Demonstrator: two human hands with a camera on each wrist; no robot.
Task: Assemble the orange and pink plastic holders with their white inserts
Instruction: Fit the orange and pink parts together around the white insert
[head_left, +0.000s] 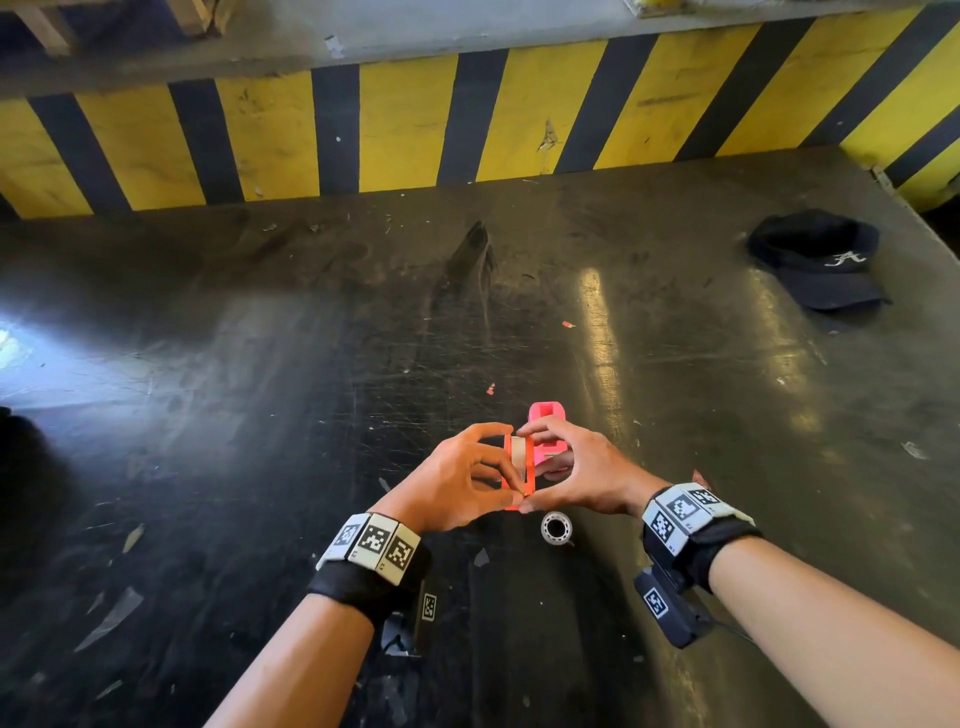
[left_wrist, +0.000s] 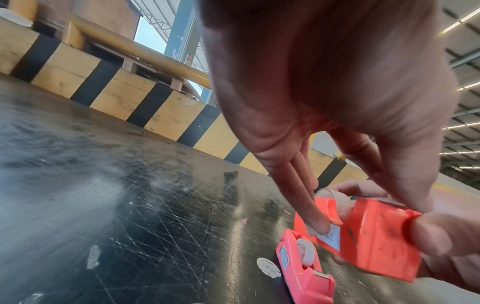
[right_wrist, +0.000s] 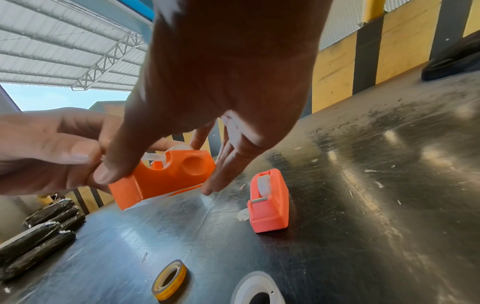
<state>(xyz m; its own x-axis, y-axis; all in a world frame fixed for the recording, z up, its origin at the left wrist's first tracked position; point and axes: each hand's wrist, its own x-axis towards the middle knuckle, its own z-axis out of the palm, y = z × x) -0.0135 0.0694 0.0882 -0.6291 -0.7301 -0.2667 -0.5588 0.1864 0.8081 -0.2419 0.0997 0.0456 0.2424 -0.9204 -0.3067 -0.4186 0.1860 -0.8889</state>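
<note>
Orange holder (right_wrist: 166, 176): a blocky, smooth plastic tape dispenser with a round dimple moulded into one side and a white paper label on the other; it is held up off the table between both hands, tilted.
White insert (right_wrist: 179, 147): a pale, translucent roll sitting in the orange holder's top slot, its curved edge standing proud of the plastic.
Left hand (head_left: 457, 480): grasping the orange holder, thumb on its near end, straight fingertips pressed on the labelled side.
Right hand (head_left: 576, 470): pinching the same holder from the other side, thumb at the near end, the other fingers reaching round the far end.
Pink holder (right_wrist: 269, 200): same blocky shape, glossy salmon-pink, resting flat on the table just beyond the hands, a white roll seated in its slot and a small metal cutter strip at its front.
Table (head_left: 260, 415): dark, shiny sheet surface, heavily scratched, dotted with torn scraps and a round paper sticker.
Loose tape roll (head_left: 556, 527): small clear ring lying flat on the table just near of the hands.
Black cap (head_left: 821, 260): soft cloth, white embroidered letter, lying far right on the table.
Barrier (head_left: 405, 119): worn wall of yellow and black stripes, along the table's far edge.
</note>
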